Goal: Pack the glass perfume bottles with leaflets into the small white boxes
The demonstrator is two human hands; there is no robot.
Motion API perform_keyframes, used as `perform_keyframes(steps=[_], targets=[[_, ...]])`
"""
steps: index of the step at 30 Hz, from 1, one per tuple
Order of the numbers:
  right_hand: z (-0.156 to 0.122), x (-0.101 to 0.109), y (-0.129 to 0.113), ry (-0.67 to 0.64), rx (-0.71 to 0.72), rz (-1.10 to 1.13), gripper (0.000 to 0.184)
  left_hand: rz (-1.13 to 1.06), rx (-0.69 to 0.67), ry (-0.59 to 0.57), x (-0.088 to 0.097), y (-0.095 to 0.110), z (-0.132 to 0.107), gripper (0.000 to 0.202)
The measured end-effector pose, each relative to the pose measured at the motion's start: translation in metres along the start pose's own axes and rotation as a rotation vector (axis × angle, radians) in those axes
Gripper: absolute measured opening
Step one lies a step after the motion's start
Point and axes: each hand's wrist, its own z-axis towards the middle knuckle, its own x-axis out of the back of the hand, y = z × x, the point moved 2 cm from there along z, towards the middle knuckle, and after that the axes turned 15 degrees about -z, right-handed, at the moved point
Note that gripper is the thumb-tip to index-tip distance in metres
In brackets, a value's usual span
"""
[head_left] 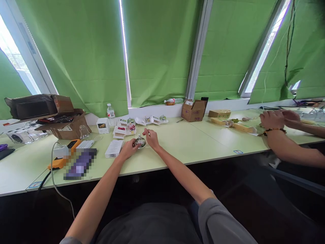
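My left hand (130,147) is curled around a small round shiny object (140,142) that rests on the pale green table (193,142). My right hand (151,136) hovers just right of it, thumb and finger pinched on something thin that I cannot make out. A white box with a barcode (114,148) lies just left of my left hand. Behind the hands sit several small packets and round trinkets (128,127).
Open cardboard boxes (63,122) stand at the left, with a water bottle (110,113) and a small white box (103,125) nearby. An orange device (61,159) with a cable lies at front left. Another person's hands (275,119) work at the right, near a brown box (194,110).
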Motion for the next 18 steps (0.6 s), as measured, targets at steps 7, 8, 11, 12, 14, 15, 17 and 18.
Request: perform_keyframes(steps=[7,8,11,12,14,15,17,18], targets=[[0.014,0.023,0.02,0.15,-0.115,-0.092,0.037,-0.002,0.013,0.007,0.001,-0.002,0.0,0.041],[0.015,0.024,0.023,0.141,-0.137,-0.117,0.033,-0.004,0.013,0.008,0.001,-0.002,0.0,0.042],[0.017,0.026,0.029,0.042,-0.19,-0.206,0.025,-0.011,0.015,0.007,0.0,-0.003,-0.001,0.042],[0.017,0.025,0.03,0.005,-0.197,-0.228,0.023,-0.013,0.016,0.007,0.0,-0.003,-0.001,0.043],[0.016,0.024,0.031,-0.047,-0.204,-0.257,0.02,-0.015,0.022,0.005,-0.002,-0.003,-0.002,0.045],[0.015,0.023,0.032,-0.063,-0.206,-0.268,0.019,-0.015,0.025,0.004,-0.003,-0.003,-0.002,0.046],[0.013,0.022,0.033,-0.102,-0.216,-0.298,0.018,-0.014,0.037,-0.002,-0.005,-0.003,-0.003,0.049],[0.011,0.021,0.034,-0.122,-0.222,-0.315,0.018,-0.014,0.044,-0.006,-0.006,-0.003,-0.003,0.05]])
